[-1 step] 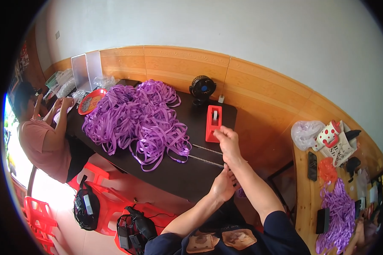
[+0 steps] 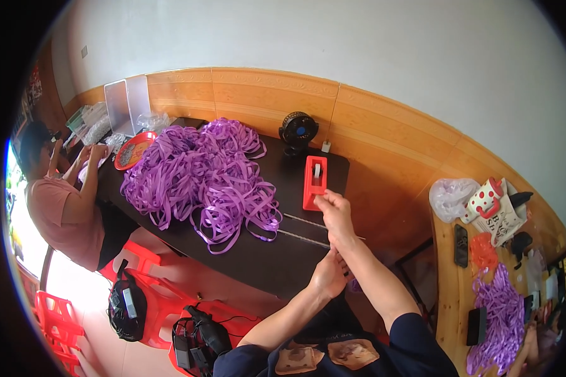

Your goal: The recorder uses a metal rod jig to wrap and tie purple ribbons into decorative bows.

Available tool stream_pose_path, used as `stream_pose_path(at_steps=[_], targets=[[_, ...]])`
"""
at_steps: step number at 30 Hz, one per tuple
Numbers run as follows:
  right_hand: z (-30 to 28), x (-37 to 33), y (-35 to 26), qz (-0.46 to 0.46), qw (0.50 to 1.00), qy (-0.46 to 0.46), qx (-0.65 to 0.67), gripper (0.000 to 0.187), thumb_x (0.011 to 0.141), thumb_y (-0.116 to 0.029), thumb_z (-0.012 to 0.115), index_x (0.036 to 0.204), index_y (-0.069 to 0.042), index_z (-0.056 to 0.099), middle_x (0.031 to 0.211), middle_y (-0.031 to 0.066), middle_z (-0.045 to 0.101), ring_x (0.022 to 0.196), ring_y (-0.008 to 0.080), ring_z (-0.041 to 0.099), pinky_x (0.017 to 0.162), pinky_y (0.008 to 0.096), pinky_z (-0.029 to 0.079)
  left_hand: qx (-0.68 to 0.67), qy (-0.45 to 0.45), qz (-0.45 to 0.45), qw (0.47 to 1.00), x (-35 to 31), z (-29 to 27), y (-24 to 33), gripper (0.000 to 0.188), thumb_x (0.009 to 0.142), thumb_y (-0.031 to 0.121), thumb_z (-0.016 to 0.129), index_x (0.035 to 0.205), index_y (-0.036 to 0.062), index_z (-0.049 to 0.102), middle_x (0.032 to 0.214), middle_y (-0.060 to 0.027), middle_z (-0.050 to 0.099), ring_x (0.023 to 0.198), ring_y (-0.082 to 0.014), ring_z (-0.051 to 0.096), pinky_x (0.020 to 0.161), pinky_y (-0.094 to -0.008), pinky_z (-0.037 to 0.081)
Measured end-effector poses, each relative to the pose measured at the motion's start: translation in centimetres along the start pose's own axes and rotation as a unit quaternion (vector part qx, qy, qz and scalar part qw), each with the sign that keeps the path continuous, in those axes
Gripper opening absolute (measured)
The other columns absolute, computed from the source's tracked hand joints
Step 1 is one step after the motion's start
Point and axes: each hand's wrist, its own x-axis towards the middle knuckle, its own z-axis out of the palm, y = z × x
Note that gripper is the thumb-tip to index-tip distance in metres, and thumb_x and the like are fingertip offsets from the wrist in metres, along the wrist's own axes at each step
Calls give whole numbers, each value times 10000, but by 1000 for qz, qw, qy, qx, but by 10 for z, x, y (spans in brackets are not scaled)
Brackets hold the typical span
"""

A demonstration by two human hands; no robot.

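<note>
My right hand (image 2: pixel 337 218) is just in front of a red tape dispenser (image 2: pixel 314 182), its fingers pinched together near the dispenser's near end. Close below it is my left hand (image 2: pixel 330 275), fingers curled and thumb up against the right wrist area. What either hand pinches is too small or hidden to make out. Two thin, rod-like strips, one of them the lower rod (image 2: pixel 300 237), run over the dark table from a big heap of purple ribbon straps (image 2: pixel 201 169) toward my hands. A bit of purple shows below my left hand.
A small black fan (image 2: pixel 299 131) stands by the wall. At left, a co-worker in a pink shirt (image 2: pixel 69 210) handles something beside a red tray (image 2: pixel 135 151). Red stools holding black bags (image 2: pixel 129 301) stand in front. A wooden table (image 2: pixel 446 276) at right carries more purple straps.
My right hand has shifted very slightly down, and a thin tip now shows past its wrist. The rest looks unchanged.
</note>
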Motion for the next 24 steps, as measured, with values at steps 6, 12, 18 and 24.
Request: stream_pose_path(at_steps=[6,12,18,24], targets=[[-7,-10,13,13,998,-3,-66,139,802,-94,672,711,9,652,974,141,601,1109,239,516,916,336,368,-5,12,5,1000,0,-3,-2,544,1002,458,248,1303,30,399,1292,-126,487,1174,-271,469,1025,-451,321],[-35,8,46,-85,945,18,-314,80,698,-46,689,673,20,650,927,176,625,882,281,623,717,366,463,12,26,-31,999,3,3,-3,664,970,547,276,1329,-4,364,1291,-145,484,1200,-267,429,1001,-408,309],[-111,10,-18,-14,971,-230,-62,103,804,-64,621,774,31,647,1196,177,572,1004,201,564,864,318,413,41,14,-37,998,3,-2,1,695,964,569,258,1365,7,342,1357,-138,448,1218,-282,409,991,-396,300],[-153,-14,-16,142,913,-381,-25,167,871,-66,566,726,4,610,1219,119,556,899,109,522,805,272,409,57,10,-17,998,-1,-1,1,716,964,576,259,1364,-12,348,1343,-153,439,1194,-274,424,1000,-410,310]])
